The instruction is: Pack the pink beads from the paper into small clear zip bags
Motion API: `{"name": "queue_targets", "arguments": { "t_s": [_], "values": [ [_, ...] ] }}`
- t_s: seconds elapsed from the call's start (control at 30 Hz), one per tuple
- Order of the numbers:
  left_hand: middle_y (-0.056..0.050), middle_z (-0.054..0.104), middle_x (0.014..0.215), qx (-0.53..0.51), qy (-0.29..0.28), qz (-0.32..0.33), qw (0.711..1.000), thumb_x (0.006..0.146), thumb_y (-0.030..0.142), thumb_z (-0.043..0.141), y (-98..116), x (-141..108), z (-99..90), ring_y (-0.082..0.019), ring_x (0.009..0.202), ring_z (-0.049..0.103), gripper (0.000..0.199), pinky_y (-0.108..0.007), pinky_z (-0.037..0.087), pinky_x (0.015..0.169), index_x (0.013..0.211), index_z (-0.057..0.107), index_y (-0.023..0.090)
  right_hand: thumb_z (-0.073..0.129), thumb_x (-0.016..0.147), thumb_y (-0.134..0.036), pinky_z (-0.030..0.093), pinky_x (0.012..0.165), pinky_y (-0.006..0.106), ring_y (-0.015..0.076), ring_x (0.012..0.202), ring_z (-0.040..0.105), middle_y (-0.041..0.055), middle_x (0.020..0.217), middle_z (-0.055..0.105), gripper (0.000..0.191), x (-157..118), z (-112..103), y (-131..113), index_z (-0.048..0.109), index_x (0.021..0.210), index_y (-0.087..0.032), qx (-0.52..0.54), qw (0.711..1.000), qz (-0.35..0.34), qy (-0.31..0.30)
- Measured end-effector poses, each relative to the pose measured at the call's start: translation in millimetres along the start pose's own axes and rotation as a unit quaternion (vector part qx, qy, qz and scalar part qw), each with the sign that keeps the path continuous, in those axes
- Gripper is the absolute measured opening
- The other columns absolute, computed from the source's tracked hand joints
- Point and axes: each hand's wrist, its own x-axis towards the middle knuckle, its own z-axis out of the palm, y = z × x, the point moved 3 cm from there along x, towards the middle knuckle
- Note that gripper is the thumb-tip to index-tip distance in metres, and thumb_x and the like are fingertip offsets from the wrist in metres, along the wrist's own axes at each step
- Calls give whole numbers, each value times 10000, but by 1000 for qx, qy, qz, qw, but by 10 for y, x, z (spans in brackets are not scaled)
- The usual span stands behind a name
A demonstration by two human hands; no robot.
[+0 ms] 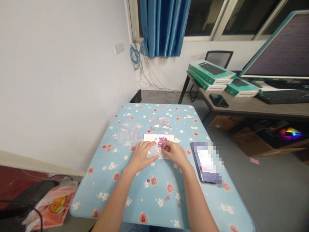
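Observation:
A small pile of pink bead-like pieces lies on a white sheet in the middle of the table. My left hand holds a small clear plastic bag at the sheet's left side, thumb and fingers around it. At the right edge of the pile, my right hand has its fingertips pinched together; whatever is between them is too small to make out. Just beyond the sheet lie small clear zip bags with pink pieces in them. Flat clear bags are heaped to the left.
A tablet or phone, partly pixelated, lies on the flowered table to the right. One loose pink piece sits nearer me. Green keyboard boxes and a monitor stand on the desk at right. A wall rises at left.

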Motion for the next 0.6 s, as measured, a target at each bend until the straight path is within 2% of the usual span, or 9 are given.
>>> {"name": "queue_targets", "arguments": {
  "t_s": [0.33, 0.6],
  "values": [
    [-58, 589, 1123, 3, 3, 2, 1000, 782, 403, 627, -4, -1, 9, -231, 1057, 503, 517, -404, 395, 922, 1250, 486, 237, 543, 710, -192, 285, 553, 221, 117, 590, 494, -21, 636, 605, 83, -4, -15, 9, 625, 717, -200, 12, 1000, -6, 1],
    [-60, 594, 1114, 4, -2, 2, 1000, 777, 420, 627, 0, 3, 6, -234, 1056, 511, 514, -408, 402, 917, 1241, 495, 242, 552, 763, -266, 335, 549, 227, 114, 572, 468, -4, 659, 592, 121, -2, -20, 10, 627, 740, -174, 146, 988, -42, 14]
  ]
}}
